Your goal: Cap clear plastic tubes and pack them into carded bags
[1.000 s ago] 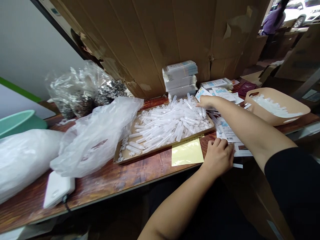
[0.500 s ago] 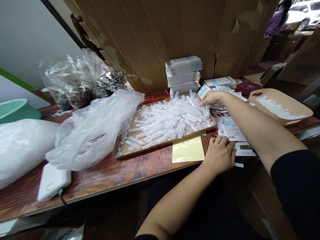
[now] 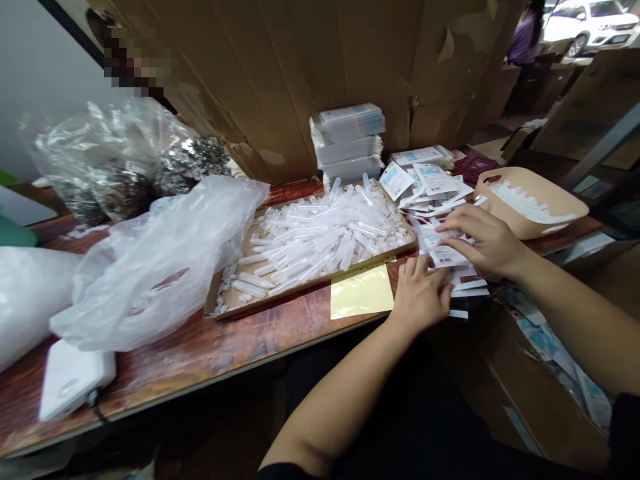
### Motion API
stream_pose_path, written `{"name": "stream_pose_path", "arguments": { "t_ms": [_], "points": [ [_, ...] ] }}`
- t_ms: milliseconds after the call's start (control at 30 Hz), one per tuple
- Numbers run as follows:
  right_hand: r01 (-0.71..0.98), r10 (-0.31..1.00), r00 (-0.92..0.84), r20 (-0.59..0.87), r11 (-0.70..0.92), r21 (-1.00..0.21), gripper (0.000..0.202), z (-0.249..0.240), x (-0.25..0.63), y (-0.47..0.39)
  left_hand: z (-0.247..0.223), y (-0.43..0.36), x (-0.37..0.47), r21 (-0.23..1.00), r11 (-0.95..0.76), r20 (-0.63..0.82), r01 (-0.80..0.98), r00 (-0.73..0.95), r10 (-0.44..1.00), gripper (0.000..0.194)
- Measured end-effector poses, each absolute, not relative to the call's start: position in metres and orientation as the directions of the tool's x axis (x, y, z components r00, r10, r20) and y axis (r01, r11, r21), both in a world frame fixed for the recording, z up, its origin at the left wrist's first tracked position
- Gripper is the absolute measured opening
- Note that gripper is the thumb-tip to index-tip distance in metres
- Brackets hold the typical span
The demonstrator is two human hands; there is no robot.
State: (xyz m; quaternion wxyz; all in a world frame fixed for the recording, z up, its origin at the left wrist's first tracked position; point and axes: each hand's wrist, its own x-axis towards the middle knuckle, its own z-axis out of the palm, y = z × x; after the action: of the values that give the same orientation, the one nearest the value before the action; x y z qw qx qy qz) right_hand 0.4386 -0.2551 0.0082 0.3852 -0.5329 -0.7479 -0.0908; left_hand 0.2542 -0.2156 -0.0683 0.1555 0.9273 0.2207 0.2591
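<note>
My left hand (image 3: 421, 293) rests at the table's front edge, fingers bent and lightly apart, beside a heap of printed white cards and strips (image 3: 443, 257). Nothing shows in its grasp. Above and to the right of it, over the same cards, my right hand (image 3: 483, 240) is held with thumb and fingers apart, and no object is visible between them. Left of both hands lies a shallow cardboard tray (image 3: 280, 303) heaped with clear plastic tubes (image 3: 320, 233) and small clear pieces. A yellow sheet (image 3: 363, 293) sticks out in front of the tray.
Behind the tray rise stacked bundles of packaged cards (image 3: 349, 140). A beige basket (image 3: 530, 223) with white pieces stands right. Leftward are a crumpled plastic bag (image 3: 165, 267), bags of silvery parts (image 3: 130, 173) and a white device (image 3: 75, 380) with a cable. Tall cardboard (image 3: 300, 73) stands behind.
My right hand has come back from the tubes at the tray's right end, toward me and over the cards. My left hand stays by the card heap. The view has shifted right.
</note>
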Motion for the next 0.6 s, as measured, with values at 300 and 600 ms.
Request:
{"name": "stream_pose_path", "arguments": {
  "t_ms": [300, 600],
  "points": [
    [0.866, 0.747, 0.044, 0.663, 0.303, -0.398, 0.033, -0.013, 0.428, -0.361, -0.067, -0.216, 0.256, 0.427, -0.844, 0.424, 0.324, 0.753, 0.504, 0.033],
    [0.957, 0.764, -0.013, 0.645, 0.195, -0.213, 0.025, -0.068, 0.427, -0.338, -0.066, -0.213, 0.258, 0.449, -0.828, 0.363, 0.334, 0.779, 0.511, 0.037]
  ]
}}
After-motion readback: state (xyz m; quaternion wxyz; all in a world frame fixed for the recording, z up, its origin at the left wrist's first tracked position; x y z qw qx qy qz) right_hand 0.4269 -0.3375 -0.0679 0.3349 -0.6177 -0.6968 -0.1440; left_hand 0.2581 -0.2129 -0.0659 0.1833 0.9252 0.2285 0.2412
